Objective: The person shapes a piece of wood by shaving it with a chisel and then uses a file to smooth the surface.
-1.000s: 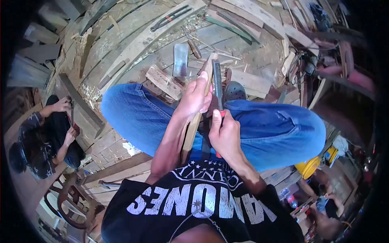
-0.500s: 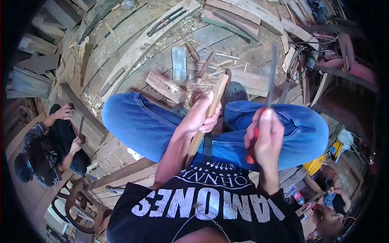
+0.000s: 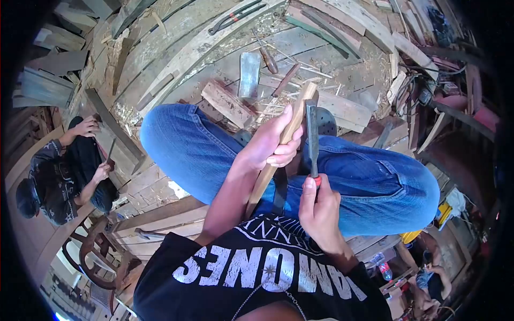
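Note:
My left hand (image 3: 276,140) is wrapped around a narrow, slightly curved wooden strip (image 3: 293,124), whose lower end rests against my lap and shirt. In my right hand (image 3: 319,207) is a flat steel file (image 3: 313,140) with a red handle, mostly hidden by the closed fingers. Its dark blade points away from me, with the tip right beside the strip's upper end. Beyond my hands, a wooden block (image 3: 229,102), a metal axe-like blade (image 3: 249,75) and a wooden-handled tool (image 3: 269,60) lie on the floor.
Pincers (image 3: 230,20) lie on a long curved board (image 3: 187,56) ahead. Wood shavings and offcuts surround my crossed legs. To the left, a seated person (image 3: 64,171) holds a long thin tool; another person (image 3: 433,278) is at lower right. A carved chair (image 3: 95,257) stands lower left.
My right hand has swung the file left, bringing its blade from out on the right to beside the wooden strip. My left hand keeps its hold on the strip. The view has shifted slightly.

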`<state>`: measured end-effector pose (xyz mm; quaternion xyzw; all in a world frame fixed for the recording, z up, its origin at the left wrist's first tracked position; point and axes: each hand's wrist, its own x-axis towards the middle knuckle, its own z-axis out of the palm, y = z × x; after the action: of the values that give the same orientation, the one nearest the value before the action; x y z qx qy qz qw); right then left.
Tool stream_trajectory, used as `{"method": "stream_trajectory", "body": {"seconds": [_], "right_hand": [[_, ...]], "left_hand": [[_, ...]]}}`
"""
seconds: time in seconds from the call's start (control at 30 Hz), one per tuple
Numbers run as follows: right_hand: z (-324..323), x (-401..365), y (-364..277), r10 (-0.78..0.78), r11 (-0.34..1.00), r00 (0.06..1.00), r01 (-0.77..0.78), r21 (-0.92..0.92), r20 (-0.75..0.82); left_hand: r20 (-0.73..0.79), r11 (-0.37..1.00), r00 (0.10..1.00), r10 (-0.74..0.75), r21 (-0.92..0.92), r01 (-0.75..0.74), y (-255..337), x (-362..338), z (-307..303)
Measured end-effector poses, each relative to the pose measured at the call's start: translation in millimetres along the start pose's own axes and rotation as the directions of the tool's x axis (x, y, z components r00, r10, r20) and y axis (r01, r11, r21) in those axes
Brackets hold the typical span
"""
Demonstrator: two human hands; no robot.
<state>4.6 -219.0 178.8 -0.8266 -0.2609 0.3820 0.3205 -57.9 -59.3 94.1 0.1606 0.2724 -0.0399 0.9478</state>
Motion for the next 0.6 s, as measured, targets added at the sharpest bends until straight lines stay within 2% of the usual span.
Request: {"method": "stream_trajectory", "body": {"seconds": [0.1,0.17,0.27,0.37,0.4,0.6], "right_hand": [[3,-1,1,0.056,0.995,0.998,-0.052,-0.086,0.039],[6,0,3,0.062,0.994,0.998,-0.06,-0.088,0.027],[14,4,11,0.046,0.996,0.999,-0.047,-0.07,-0.009],[25,14,13,0.014,0.996,0.997,-0.021,-0.092,-0.078],[24,21,8,0.062,0.996,0.99,-0.069,-0.055,-0.129],[32,30,5,0.012,0.999,0.991,-0.018,-0.042,-0.133]], "left_hand": [[-0.06,1.0,0.998,-0.007,0.026,0.009,-2,5,3],[-0.177,0.998,0.984,-0.023,0.061,0.034,-2,8,8],[-0.228,0.995,0.974,0.005,0.099,0.018,-7,13,9],[-0.197,0.992,0.98,0.033,0.127,-0.008,-10,14,6],[-0.185,0.992,0.982,0.042,0.127,-0.018,-9,12,6],[-0.184,0.992,0.979,0.082,0.114,-0.062,1,9,3]]}}
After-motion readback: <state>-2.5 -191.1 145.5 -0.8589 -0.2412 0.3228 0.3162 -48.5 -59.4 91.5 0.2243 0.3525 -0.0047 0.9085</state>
